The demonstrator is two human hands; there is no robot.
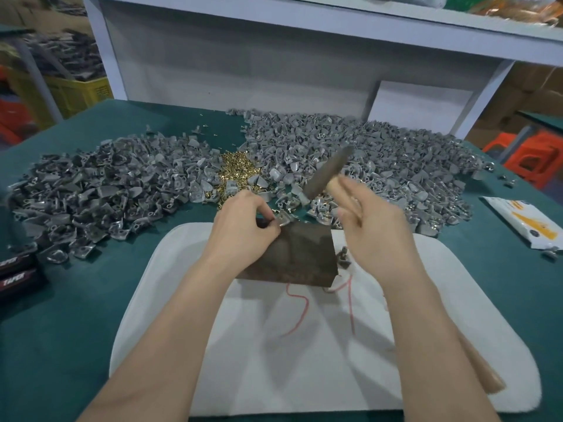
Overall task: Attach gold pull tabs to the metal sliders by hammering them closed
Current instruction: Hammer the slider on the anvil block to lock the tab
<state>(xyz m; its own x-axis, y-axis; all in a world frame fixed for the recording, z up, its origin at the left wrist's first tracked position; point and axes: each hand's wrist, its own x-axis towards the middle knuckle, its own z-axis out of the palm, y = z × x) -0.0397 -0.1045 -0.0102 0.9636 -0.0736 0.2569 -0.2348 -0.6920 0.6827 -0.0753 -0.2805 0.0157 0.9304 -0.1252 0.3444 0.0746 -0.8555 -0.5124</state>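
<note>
My left hand pinches a grey metal slider at the far edge of a dark iron block that lies on a white pad. My right hand grips the wooden handle of a hammer, whose blurred dark head is raised above and right of the slider. The handle's end shows below my right forearm. A small heap of gold pull tabs lies behind the block, between two big piles of grey sliders.
The green table carries the right slider pile, a white and orange packet at the right edge and black boxes at the left. A white shelf frame stands behind. Several small parts lie beside the block.
</note>
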